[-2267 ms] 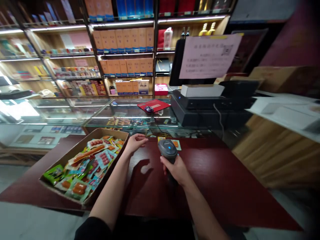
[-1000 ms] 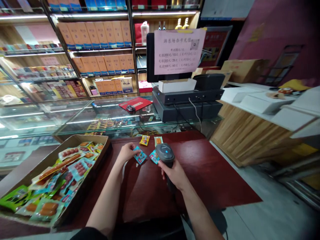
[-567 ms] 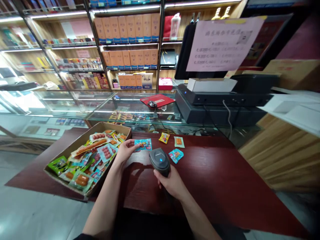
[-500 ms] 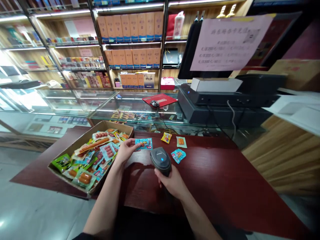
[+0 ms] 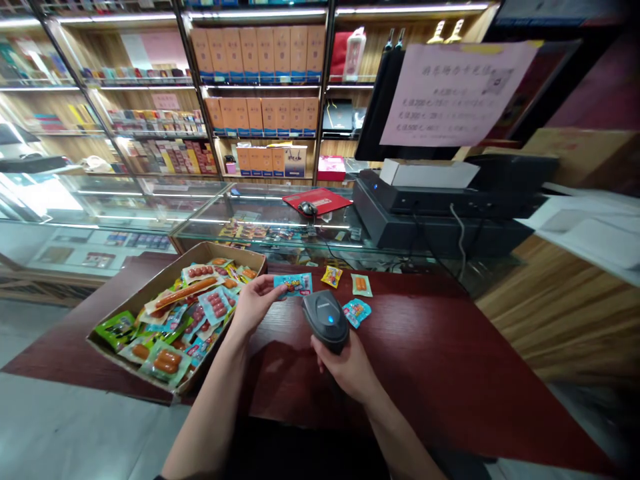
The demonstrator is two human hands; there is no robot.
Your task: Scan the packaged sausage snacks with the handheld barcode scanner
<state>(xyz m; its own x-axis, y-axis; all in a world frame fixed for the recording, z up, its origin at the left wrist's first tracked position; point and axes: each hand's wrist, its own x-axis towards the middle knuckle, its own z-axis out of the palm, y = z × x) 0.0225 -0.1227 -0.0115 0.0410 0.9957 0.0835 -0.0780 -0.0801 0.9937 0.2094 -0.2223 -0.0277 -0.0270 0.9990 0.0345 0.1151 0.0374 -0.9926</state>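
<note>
Between the thumb and fingers of my left hand (image 5: 256,303) is a blue snack packet (image 5: 295,285), held by its left end above the table. My right hand (image 5: 346,363) is wrapped round the handle of a dark grey barcode scanner (image 5: 326,319), which has a blue light on top. The scanner's head points toward the packet, close to its lower right corner. Beyond the scanner lie a small yellow packet (image 5: 331,276), a clear packet with orange sausages (image 5: 361,285) and another blue packet (image 5: 357,311).
A cardboard box (image 5: 183,390) full of packaged sausages stands on the dark red table (image 5: 440,373) at left. Behind are a glass counter (image 5: 210,220), a mouse (image 5: 307,208) on a red mat (image 5: 330,200), and a monitor (image 5: 383,100) bearing a paper sign (image 5: 450,93).
My left hand has brought the blue packet slightly to the right. The scanner in my right hand has shifted a little right too. The view has moved slightly.
</note>
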